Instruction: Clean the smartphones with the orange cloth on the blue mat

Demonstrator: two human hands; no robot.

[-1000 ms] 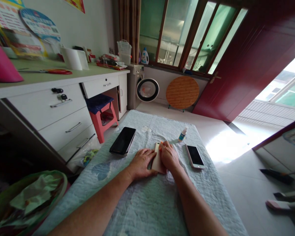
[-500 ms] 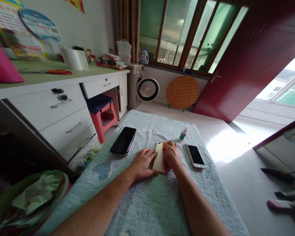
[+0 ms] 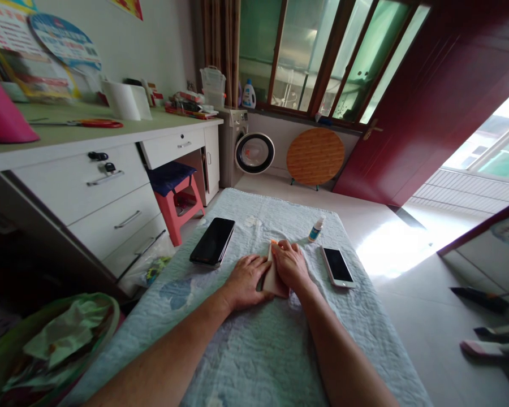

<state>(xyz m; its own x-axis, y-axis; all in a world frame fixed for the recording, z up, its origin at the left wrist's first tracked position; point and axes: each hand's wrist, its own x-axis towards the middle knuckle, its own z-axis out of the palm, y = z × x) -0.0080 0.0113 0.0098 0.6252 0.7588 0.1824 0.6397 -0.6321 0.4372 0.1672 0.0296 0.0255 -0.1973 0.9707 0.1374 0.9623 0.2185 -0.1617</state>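
A pale gold phone lies back up on the light blue quilted cloth. My left hand lies flat beside it, fingers stretched out and pressing its left edge. My right hand covers most of the phone, fingers bent over a small orange thing at its far end. A black phone lies to the left. A white phone lies screen up to the right. A small bottle with a blue label stands just beyond my right hand.
A white desk with drawers runs along the left, with a red stool under it. A green bin with rubbish stands at the near left. A round wooden board leans on the far wall. Tools lie on the floor at right.
My right hand has slid left over the gold phone and now hides more of its back. The left hand stays put.
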